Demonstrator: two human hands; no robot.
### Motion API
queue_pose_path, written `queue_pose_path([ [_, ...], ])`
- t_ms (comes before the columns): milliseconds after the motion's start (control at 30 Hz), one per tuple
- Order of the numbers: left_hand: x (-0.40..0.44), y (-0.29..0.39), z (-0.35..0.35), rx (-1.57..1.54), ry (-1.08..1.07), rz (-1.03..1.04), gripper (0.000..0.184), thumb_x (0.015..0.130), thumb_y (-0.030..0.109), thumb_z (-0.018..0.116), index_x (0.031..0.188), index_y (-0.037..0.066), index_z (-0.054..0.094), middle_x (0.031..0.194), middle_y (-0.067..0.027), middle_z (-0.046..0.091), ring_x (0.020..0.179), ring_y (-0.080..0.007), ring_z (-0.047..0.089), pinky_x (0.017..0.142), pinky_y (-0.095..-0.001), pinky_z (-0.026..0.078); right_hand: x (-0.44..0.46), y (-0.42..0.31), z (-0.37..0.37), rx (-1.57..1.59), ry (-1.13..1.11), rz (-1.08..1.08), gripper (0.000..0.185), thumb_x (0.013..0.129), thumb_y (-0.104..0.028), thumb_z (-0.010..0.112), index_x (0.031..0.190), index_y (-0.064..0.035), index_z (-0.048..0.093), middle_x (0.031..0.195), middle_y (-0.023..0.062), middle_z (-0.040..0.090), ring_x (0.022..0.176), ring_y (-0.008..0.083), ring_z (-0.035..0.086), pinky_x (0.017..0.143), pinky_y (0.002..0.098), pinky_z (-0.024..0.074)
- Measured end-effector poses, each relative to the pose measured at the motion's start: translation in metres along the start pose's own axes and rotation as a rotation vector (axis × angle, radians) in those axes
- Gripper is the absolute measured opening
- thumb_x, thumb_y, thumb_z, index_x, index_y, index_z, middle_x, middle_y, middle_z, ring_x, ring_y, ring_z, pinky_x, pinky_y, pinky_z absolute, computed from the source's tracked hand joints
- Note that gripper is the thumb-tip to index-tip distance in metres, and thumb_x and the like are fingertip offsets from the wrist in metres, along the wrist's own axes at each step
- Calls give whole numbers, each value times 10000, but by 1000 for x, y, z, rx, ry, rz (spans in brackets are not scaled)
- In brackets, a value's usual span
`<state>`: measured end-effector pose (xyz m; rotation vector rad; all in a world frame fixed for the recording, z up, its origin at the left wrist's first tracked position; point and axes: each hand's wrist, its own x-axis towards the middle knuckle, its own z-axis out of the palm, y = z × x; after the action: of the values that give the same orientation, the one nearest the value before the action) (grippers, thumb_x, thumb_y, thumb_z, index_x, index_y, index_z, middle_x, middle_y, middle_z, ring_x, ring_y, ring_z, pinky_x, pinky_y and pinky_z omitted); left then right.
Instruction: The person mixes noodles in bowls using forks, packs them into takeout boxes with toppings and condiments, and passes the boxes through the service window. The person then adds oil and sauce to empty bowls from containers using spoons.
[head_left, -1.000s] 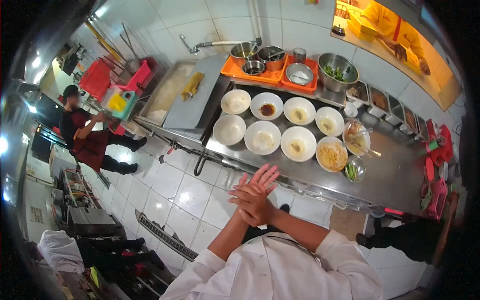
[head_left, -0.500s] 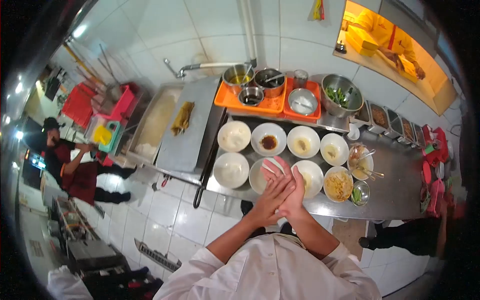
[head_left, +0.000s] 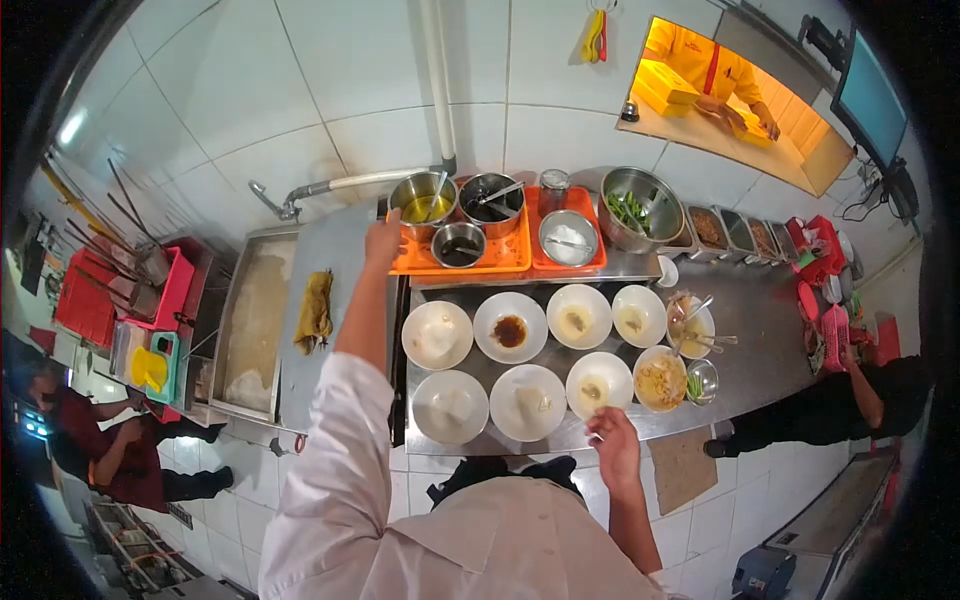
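My left hand (head_left: 383,243) reaches to the left edge of the orange tray (head_left: 515,262), beside the steel pot of yellow liquid (head_left: 416,212). Its fingers are together; what they grip cannot be made out. Loosely curled, my right hand (head_left: 612,438) is over the counter's front edge with nothing visible in it, just below a white bowl (head_left: 598,377). White bowls stand in two rows, one with dark sauce (head_left: 508,331). At the right end are a bowl of yellowish strips (head_left: 660,378) and a small bowl of cut greens (head_left: 701,381).
A grey board (head_left: 345,270) with a brownish-yellow item (head_left: 314,311) lies left of the bowls, beside a steel basin (head_left: 256,320). Steel food bins (head_left: 709,230) line the back right. Co-workers stand at the left (head_left: 120,450), right (head_left: 850,405) and behind the hatch (head_left: 700,65).
My hands, earlier pressed together, have separated. The left has reached forward to the orange tray; the right has moved to the lower right. The view has shifted closer over the counter.
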<state>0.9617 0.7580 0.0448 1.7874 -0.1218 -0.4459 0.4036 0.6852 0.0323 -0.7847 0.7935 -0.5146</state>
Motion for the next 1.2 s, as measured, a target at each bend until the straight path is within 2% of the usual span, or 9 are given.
queue_pose_path([
  [33, 27, -2, -2, -11, -117, -107, 433, 924, 366, 598, 933, -66, 605, 726, -164, 653, 508, -219, 607, 418, -356, 473, -5, 5, -13, -8, 93, 3, 298, 961, -352, 493, 1066, -104, 619, 921, 44, 656, 872, 169, 598, 765, 309, 421],
  [133, 52, 3, 11, 42, -242, -111, 373, 909, 274, 611, 921, -99, 601, 747, -185, 661, 492, -227, 628, 389, -353, 467, -19, 17, -47, -3, 290, 56, 237, 947, -335, 523, 1017, -128, 616, 870, 20, 632, 799, 167, 597, 676, 284, 424],
  [233, 88, -22, 20, -5, -96, -18, 296, 896, 162, 598, 907, -133, 594, 745, -202, 659, 498, -249, 648, 383, -350, 486, -27, 29, -58, -50, 436, 27, 207, 921, -331, 556, 975, -138, 608, 855, 13, 628, 783, 170, 594, 677, 288, 426],
  [400, 58, -7, 25, -81, -49, 0, 237, 890, 73, 573, 874, -162, 590, 691, -202, 649, 519, -266, 668, 403, -341, 526, -21, 32, -53, -25, 474, 56, 186, 901, -324, 574, 932, -144, 605, 826, 14, 632, 780, 177, 604, 690, 296, 436],
  [467, 51, -7, 24, -93, -51, 1, 233, 893, 61, 566, 873, -171, 586, 679, -202, 645, 517, -267, 669, 409, -337, 536, -18, 31, -44, -67, 453, 43, 133, 891, -223, 577, 951, -112, 617, 832, 44, 648, 730, 185, 621, 650, 300, 453],
  [600, 54, -8, 24, -120, -41, 24, 235, 898, 60, 567, 860, -172, 582, 673, -207, 641, 499, -272, 663, 398, -348, 530, -11, 29, -38, -90, 450, 58, 152, 903, -247, 560, 938, -110, 617, 832, 53, 654, 718, 190, 627, 645, 298, 456],
  [667, 59, -13, 23, -127, -59, 23, 234, 900, 60, 568, 866, -170, 583, 676, -210, 643, 496, -275, 662, 398, -350, 530, -9, 28, -39, -173, 411, 46, 225, 920, -344, 563, 932, -123, 601, 837, 38, 664, 739, 188, 643, 680, 320, 465],
  [733, 59, -8, 23, -79, -67, 41, 271, 939, 122, 565, 786, -99, 595, 690, -190, 657, 498, -231, 652, 413, -311, 527, -7, 29, -41, -194, 407, 50, 222, 923, -340, 563, 932, -121, 600, 835, 39, 664, 736, 185, 643, 678, 317, 466],
  [1200, 55, -1, 15, -103, -62, 71, 215, 921, 103, 581, 802, -73, 610, 642, -157, 643, 476, -200, 629, 395, -295, 487, 4, 29, -24, -283, 311, 17, 162, 948, -249, 568, 921, -92, 595, 853, 60, 665, 744, 175, 646, 682, 297, 475],
])
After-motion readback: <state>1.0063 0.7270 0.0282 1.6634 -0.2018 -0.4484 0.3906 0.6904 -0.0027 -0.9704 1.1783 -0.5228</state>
